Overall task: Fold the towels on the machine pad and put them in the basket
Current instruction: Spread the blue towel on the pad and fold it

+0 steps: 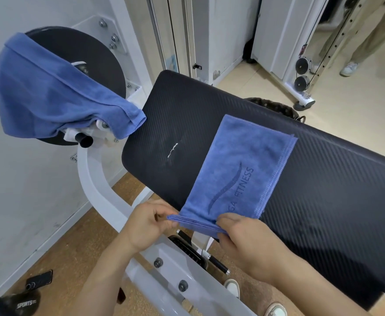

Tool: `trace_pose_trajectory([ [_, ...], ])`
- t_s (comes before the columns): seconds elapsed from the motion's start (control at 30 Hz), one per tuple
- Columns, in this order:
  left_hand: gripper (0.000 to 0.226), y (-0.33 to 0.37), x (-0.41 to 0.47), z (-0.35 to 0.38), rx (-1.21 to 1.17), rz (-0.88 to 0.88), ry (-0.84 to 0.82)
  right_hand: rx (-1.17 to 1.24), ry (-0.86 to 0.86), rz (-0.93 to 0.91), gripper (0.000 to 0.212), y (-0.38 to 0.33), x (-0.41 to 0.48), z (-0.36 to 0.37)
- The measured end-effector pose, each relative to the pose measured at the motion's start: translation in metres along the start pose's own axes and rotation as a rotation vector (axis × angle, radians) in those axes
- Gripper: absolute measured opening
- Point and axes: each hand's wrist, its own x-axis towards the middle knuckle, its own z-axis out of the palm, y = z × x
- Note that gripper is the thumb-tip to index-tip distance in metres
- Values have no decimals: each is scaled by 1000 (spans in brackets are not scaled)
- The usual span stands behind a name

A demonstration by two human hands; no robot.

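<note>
Both hands, left hand (147, 222) and right hand (246, 236), pinch the folded towel's (239, 169) near edge.

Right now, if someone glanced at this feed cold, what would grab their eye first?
Probably the folded blue towel lying on the black pad, its near edge pinched by the left hand and right hand. Next, the second towel, unfolded and draped over the black wheel at upper left. The basket only peeks out behind the pad's far edge.
</note>
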Motion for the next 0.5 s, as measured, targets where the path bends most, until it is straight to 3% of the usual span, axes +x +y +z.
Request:
trace_pose_trajectory([
  [0.1, 16, 9, 4, -14, 41, -26, -2, -84, 150, -37, 30, 2, -6, 7],
  [0.2, 20, 32, 13, -27, -125, 20, 9, -8, 345, 2, 37, -2, -8, -5],
  [0.33, 21, 71, 36, -31, -179, 45, 10, 125, 274, 152, 80, -5, -7, -40],
  [0.37, 20, 79, 44, -29, -175, 51, 16, 136, 297, 161, 77, -2, -5, -46],
  [0.5, 14, 103, 78, -23, -227, 91, 66, 269, 526, 245, 19, 20, 8, -71],
])
